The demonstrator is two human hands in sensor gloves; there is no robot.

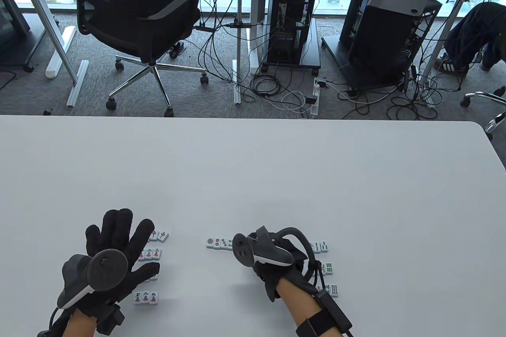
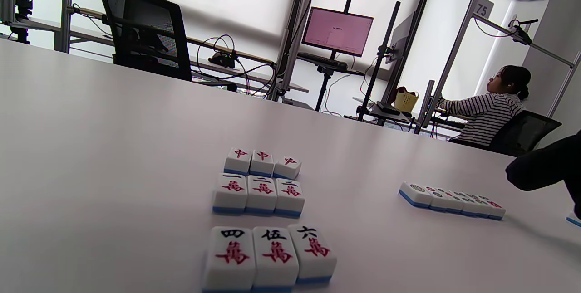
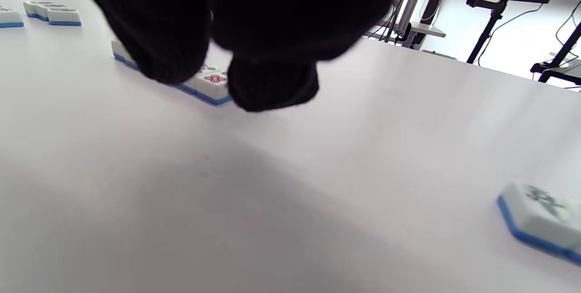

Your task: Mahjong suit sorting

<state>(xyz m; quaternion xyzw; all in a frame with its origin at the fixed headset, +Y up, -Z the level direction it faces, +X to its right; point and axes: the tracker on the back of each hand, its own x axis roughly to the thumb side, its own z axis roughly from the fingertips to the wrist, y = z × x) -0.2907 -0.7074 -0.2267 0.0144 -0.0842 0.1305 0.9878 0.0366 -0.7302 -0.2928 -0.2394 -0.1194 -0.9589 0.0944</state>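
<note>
White mahjong tiles with blue backs lie face up in short rows. My left hand hovers with fingers spread over the character tiles, beside the red dragon row and above another character row. The left wrist view shows the red dragons, one-two-three and four-five-six. My right hand is at the right end of the circle row. Its fingertips hang down at the row's end tile; I cannot tell if they touch it.
Three bamboo rows lie to the right of my right hand; one bamboo tile shows in the right wrist view. The white table stretches away behind the tiles. An office chair and desks stand beyond its far edge.
</note>
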